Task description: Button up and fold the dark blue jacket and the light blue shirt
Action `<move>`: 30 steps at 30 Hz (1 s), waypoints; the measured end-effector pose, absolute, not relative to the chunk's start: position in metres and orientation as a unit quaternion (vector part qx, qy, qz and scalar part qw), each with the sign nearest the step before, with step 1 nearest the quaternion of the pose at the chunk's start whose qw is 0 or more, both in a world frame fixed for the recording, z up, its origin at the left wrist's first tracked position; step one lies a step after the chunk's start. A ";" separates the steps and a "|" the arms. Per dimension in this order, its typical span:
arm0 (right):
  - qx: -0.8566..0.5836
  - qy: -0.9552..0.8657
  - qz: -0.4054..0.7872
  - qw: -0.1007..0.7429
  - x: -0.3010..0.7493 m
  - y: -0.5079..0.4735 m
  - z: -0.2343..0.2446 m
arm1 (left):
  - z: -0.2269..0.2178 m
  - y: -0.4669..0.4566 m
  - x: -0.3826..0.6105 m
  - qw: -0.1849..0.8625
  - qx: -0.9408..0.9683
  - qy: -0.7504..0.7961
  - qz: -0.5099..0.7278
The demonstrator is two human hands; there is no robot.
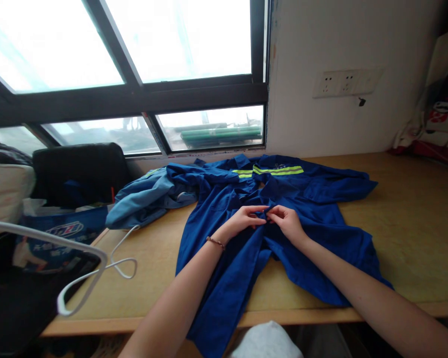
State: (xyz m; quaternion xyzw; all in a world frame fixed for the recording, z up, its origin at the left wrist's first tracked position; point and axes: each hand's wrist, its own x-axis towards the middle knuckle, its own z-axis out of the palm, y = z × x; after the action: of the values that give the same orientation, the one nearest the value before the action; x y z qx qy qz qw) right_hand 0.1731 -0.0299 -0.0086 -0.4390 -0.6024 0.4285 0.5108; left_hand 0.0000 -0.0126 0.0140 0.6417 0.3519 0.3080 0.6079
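Note:
A dark blue work jacket (pixel 309 199) with yellow-green reflective stripes lies spread on the wooden table (pixel 414 219), its hem hanging over the front edge. My left hand (pixel 246 219) and my right hand (pixel 285 221) meet at the middle of the jacket's front. Both pinch the fabric along the front opening, fingertips almost touching. A beaded bracelet sits on my left wrist. What lies between the fingertips is too small to make out.
A lighter blue garment (pixel 149 199) is bunched at the jacket's left. A white hanger (pixel 93 268) sticks out over the table's left edge. Bags and a black case (pixel 78 171) stand at the left by the window. A wall socket (pixel 345 82) is above the table.

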 end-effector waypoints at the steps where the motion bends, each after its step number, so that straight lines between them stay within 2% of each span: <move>1: -0.432 -0.598 0.439 0.513 0.173 -0.030 -0.009 | 0.012 -0.014 0.004 0.562 0.668 0.360 0.329; 5: -0.426 -0.629 0.410 0.505 0.169 -0.036 -0.006 | 0.001 -0.016 0.019 0.419 0.709 0.381 0.421; 8: -0.442 -0.654 0.376 0.486 0.166 -0.040 -0.005 | -0.005 -0.018 0.023 0.393 0.711 0.398 0.427; 10: -0.460 -0.653 0.356 0.484 0.166 -0.039 -0.007 | -0.007 -0.018 0.023 0.412 0.700 0.401 0.425; 13: -0.481 -0.628 0.358 0.496 0.168 -0.034 -0.012 | -0.009 -0.014 0.019 0.513 0.649 0.381 0.413; 16: -0.468 -0.581 0.424 0.514 0.169 -0.029 -0.015 | -0.009 -0.009 0.012 0.637 0.571 0.346 0.386; 20: -0.450 -0.515 0.504 0.528 0.170 -0.027 -0.015 | -0.008 -0.006 0.005 0.697 0.514 0.329 0.376; 26: -0.435 -0.450 0.552 0.550 0.172 -0.026 -0.010 | -0.003 -0.008 0.006 0.694 0.530 0.324 0.365; 28: -0.434 -0.435 0.544 0.572 0.179 -0.021 -0.008 | 0.000 -0.007 0.004 0.648 0.588 0.326 0.358; 30: -0.446 -0.413 0.502 0.615 0.193 -0.011 -0.005 | 0.004 -0.005 0.000 0.547 0.673 0.341 0.364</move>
State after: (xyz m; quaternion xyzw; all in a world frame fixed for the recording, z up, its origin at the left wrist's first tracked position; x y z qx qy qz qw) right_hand 0.1929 -0.0114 -0.0053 -0.4457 -0.4131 0.5023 0.6152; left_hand -0.0003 -0.0051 0.0039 0.6728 0.3407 0.3639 0.5466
